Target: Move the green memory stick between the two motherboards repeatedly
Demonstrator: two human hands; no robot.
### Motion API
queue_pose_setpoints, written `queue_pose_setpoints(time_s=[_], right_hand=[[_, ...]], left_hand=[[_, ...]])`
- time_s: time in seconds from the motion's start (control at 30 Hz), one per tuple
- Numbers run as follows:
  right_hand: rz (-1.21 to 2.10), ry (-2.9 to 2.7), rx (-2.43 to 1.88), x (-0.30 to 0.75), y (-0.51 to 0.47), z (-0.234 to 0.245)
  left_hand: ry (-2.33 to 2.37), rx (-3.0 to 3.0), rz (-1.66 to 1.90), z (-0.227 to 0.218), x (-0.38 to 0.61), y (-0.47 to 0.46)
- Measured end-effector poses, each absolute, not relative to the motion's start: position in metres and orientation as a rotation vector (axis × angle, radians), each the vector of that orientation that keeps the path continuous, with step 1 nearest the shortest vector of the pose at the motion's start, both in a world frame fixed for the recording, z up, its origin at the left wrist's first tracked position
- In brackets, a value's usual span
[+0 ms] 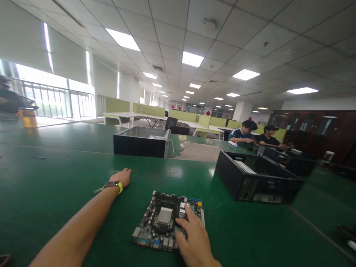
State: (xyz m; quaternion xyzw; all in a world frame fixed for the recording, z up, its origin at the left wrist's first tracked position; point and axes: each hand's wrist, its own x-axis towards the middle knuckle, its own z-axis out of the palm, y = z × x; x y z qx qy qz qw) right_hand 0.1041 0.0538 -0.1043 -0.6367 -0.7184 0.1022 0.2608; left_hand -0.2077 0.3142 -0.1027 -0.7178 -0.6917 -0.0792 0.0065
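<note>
A motherboard point(155, 218) lies on the green table in front of me, with a square silver processor point(165, 216) in its socket. My right hand point(194, 237) rests on the board's right side, fingers apart, the fingertips touching around a silver part. Farther forward on the left, my left hand point(124, 177) reaches out low over the table, a yellow-banded watch point(115, 184) on its wrist. Its fingers are drawn together on a thin, narrow strip point(134, 170) that sticks out on either side; its kind is unclear. Another slim pale piece point(98, 190) shows beside the wrist.
An open black computer case point(140, 145) stands beyond my left hand, and another case point(258, 181) stands to the right. Two people point(241, 133) sit at the far right near a third case point(283, 157). A small thin item point(39, 158) lies far left.
</note>
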Motion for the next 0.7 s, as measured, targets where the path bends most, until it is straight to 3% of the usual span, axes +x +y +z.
queue_pose_setpoints(time_s=[0.7], right_hand=[[0.279,-1.957,-1.681,0.105,0.055,-0.099]], left_hand=[[-2.255,-2.191,-0.207,-0.085,-0.213,0.331]])
